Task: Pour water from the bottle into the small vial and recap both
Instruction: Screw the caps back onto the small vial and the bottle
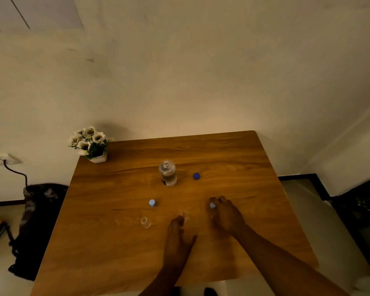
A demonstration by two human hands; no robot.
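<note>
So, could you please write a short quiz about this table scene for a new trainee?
1. True or false: the water bottle is closed with its cap.
2. Where does the dark blue cap lie? A) on the table, apart from the bottle B) screwed on the bottle's neck C) on the floor
3. Fill in: the right hand holds a small light ___ cap.
Key: 1 false; 2 A; 3 blue.
</note>
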